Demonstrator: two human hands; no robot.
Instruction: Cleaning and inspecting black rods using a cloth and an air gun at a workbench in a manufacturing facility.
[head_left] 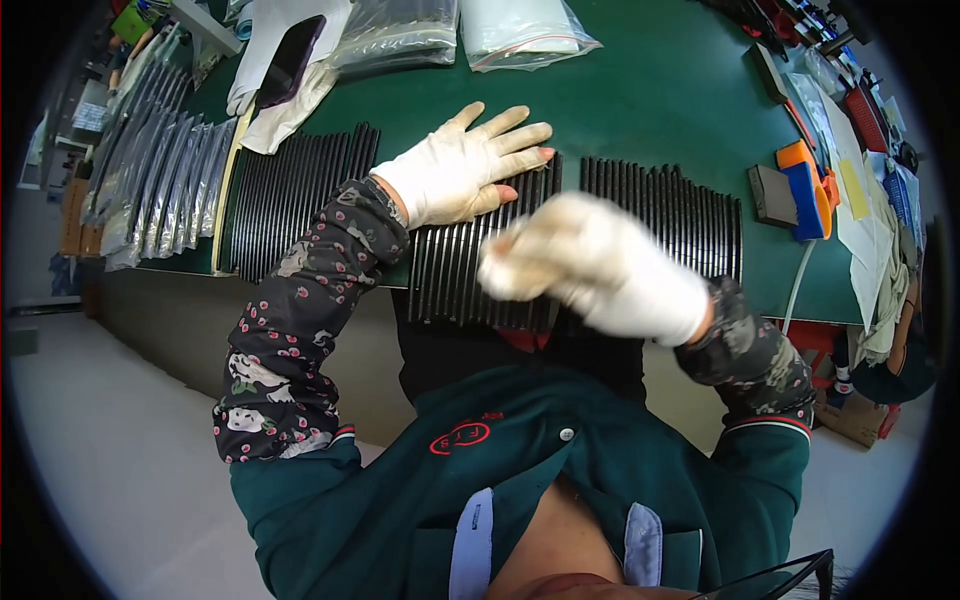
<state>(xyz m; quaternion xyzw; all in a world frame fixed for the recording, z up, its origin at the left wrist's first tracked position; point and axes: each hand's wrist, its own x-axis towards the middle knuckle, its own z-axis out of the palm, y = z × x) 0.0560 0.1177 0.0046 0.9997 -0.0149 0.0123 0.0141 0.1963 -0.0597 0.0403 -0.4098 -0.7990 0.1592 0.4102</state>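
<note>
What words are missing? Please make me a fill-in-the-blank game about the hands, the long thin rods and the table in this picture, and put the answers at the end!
1. The left hand and the right hand both wear white ____.
2. The long thin rods lying side by side are coloured ____.
3. The tabletop is coloured ____.
4. Of the two hands, the blurrier one is the ____ hand.

Missing words: gloves; black; green; right.

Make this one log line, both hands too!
left gloved hand: spread across middle black rods | right gloved hand: blurred, over same rods | phone: upper left
</note>
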